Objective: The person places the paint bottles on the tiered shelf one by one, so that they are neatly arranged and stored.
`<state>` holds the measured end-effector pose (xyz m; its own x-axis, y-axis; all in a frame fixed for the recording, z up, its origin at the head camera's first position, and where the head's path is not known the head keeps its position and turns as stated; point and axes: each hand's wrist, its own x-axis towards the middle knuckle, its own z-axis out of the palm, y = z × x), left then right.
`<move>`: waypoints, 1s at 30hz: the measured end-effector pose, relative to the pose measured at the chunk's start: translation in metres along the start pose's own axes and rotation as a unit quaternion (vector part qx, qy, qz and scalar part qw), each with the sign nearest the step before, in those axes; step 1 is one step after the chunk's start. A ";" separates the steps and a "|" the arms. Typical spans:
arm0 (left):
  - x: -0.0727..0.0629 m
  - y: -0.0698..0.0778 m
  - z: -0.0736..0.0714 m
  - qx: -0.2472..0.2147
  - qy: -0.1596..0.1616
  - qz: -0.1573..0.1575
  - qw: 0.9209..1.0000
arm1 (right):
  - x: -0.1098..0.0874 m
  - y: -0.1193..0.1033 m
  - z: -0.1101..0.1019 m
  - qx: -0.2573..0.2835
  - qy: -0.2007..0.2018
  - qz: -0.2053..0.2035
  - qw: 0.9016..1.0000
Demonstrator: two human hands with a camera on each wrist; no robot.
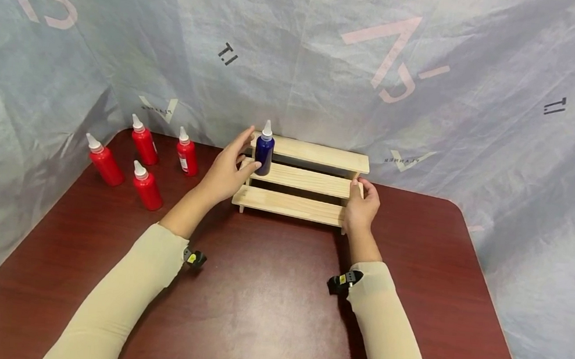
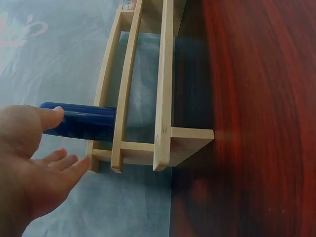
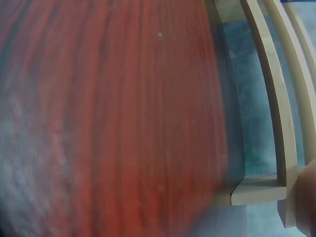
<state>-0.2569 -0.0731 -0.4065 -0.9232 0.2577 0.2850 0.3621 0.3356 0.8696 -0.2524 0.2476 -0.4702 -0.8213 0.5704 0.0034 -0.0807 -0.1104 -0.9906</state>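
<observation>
A blue squeeze bottle (image 1: 264, 155) with a white pointed cap stands upright at the left end of the middle step of a three-step wooden rack (image 1: 295, 205). My left hand (image 1: 226, 168) is beside it, fingers spread and thumb extended at the bottle's lower side. In the left wrist view the left hand (image 2: 34, 158) shows a wide gap between thumb and fingers; whether the thumb touches the blue bottle (image 2: 81, 121) is unclear. At the rack's right end, my right hand (image 1: 362, 206) grips the middle step, thumb on top. Only a sliver of the right hand (image 3: 307, 197) appears in the right wrist view.
Several red squeeze bottles (image 1: 148, 189) with white caps stand at the left of the dark red table (image 1: 254, 293). A grey printed sheet (image 1: 301, 46) hangs right behind the rack and around the table's sides.
</observation>
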 end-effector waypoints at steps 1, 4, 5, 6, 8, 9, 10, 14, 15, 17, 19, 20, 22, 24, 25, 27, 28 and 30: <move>-0.001 0.000 0.000 0.007 0.005 0.002 1.000 | 0.000 0.000 0.000 -0.002 0.001 0.001 1.000; -0.006 0.001 0.000 0.026 0.013 0.004 1.000 | 0.000 0.000 0.000 -0.006 0.008 0.003 1.000; -0.008 0.002 0.001 0.030 0.015 0.004 0.999 | 0.000 0.000 -0.001 -0.008 0.011 0.003 1.000; -0.009 0.001 0.002 0.033 0.017 0.005 0.999 | 0.001 0.000 -0.001 -0.009 0.012 0.003 1.000; -0.011 0.002 0.003 0.036 0.018 0.006 0.999 | 0.001 0.001 -0.001 -0.011 0.014 0.004 1.000; -0.013 0.002 0.003 0.036 0.018 0.007 0.999 | 0.001 0.001 -0.001 -0.012 0.013 0.005 1.000; -0.014 0.002 0.004 0.036 0.019 0.008 0.999 | 0.001 0.001 -0.001 -0.012 0.011 0.006 1.000; -0.018 0.004 0.003 0.035 0.020 0.006 0.999 | 0.002 0.001 0.000 -0.010 0.007 0.005 1.000; -0.018 0.004 0.003 0.034 0.019 0.006 0.999 | 0.002 0.001 0.000 -0.009 0.008 0.003 1.000; -0.020 0.006 0.002 0.032 0.016 0.006 0.999 | 0.003 0.001 0.001 -0.007 0.010 0.000 1.000; -0.022 0.006 0.001 0.033 0.015 0.007 0.999 | 0.004 0.001 0.001 -0.006 0.011 -0.003 1.000; -0.022 0.007 0.000 0.034 0.013 0.007 0.999 | 0.004 0.001 0.002 -0.005 0.011 -0.003 1.000; -0.024 0.006 -0.001 0.037 0.010 0.009 0.999 | 0.003 0.000 0.002 -0.009 0.010 -0.001 1.000; -0.025 0.006 -0.001 0.039 0.009 0.011 0.999 | 0.002 0.000 0.002 -0.013 0.011 0.000 1.000; -0.026 0.005 -0.001 0.041 0.008 0.011 0.999 | 0.001 0.000 0.002 -0.014 0.011 0.000 1.000; -0.027 0.005 -0.002 0.045 0.007 0.013 0.999 | 0.001 0.001 0.002 -0.016 0.012 0.000 1.000; -0.028 0.005 -0.003 0.048 0.007 0.015 0.999 | 0.001 0.001 0.002 -0.015 0.012 0.000 1.000; -0.030 0.007 -0.005 0.059 0.008 0.018 0.998 | 0.001 0.002 0.002 -0.013 0.013 -0.001 1.000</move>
<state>-0.2277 -0.0826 -0.4074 -0.9110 0.2581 0.3218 0.4067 0.4314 0.8053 -0.2547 0.2465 -0.4723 -0.8065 0.5913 0.0016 -0.0670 -0.0887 -0.9938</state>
